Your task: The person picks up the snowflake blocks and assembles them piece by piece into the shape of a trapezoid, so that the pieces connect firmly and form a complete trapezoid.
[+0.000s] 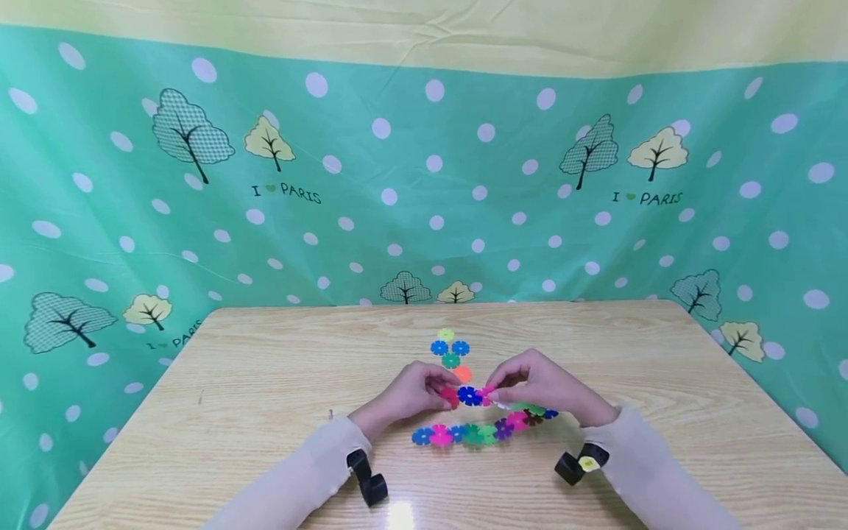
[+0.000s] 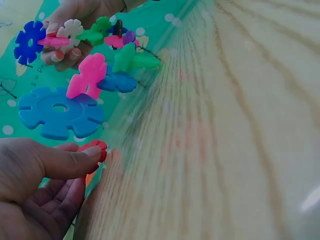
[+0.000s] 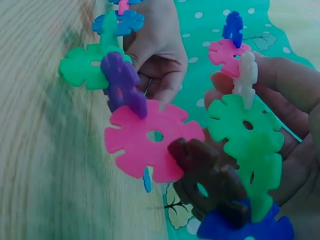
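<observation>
My left hand (image 1: 414, 390) pinches a red snowflake disc (image 1: 450, 398) between thumb and fingers. My right hand (image 1: 543, 386) holds a chain of interlocked snowflake discs, gripping it by the pink disc (image 3: 228, 56) and white disc (image 3: 246, 80) near one end. A dark blue disc (image 1: 470, 396) forms that end, facing the red disc; whether the two touch I cannot tell. From the right hand the chain bends back through green discs (image 3: 245, 125), a brown disc (image 3: 207, 180) and a larger pink disc (image 3: 150, 142). Its other end is a blue disc (image 2: 60, 112), nearer my body.
Loose discs lie beyond my hands on the wooden table (image 1: 278, 361): an orange disc (image 1: 462, 374), a green disc (image 1: 450, 361), two blue discs (image 1: 439, 347) and a yellow disc (image 1: 446, 334). A green dotted cloth (image 1: 411, 221) hangs behind the table.
</observation>
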Demonstrator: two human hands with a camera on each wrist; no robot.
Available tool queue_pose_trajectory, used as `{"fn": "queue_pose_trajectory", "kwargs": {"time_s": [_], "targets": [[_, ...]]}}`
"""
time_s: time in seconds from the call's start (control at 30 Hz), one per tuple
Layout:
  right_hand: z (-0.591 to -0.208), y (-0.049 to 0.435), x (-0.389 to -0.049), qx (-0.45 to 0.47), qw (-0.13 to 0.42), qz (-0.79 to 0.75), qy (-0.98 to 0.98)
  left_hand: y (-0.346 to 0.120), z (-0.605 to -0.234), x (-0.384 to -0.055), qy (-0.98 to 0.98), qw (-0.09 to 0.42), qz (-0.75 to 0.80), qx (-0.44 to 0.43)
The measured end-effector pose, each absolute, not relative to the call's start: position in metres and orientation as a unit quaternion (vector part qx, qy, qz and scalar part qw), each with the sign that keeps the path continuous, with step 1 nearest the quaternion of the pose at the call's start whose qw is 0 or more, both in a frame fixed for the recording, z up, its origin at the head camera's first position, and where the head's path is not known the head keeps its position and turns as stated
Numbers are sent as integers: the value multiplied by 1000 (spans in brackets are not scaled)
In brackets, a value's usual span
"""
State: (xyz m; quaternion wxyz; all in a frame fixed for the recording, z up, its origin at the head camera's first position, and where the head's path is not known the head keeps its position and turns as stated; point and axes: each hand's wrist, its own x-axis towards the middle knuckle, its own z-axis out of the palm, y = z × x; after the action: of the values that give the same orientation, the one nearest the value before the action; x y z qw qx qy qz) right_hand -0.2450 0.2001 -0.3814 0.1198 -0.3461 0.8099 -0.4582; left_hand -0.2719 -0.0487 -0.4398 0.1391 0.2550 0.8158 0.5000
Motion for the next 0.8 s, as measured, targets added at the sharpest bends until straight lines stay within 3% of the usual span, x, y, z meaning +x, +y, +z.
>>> {"fn": "queue_pose_trajectory", "kwargs": {"time_s": [0.8], "targets": [[-378, 193, -240, -308, 72, -440, 840, -68, -395, -248, 758, 88, 627, 157]]}}
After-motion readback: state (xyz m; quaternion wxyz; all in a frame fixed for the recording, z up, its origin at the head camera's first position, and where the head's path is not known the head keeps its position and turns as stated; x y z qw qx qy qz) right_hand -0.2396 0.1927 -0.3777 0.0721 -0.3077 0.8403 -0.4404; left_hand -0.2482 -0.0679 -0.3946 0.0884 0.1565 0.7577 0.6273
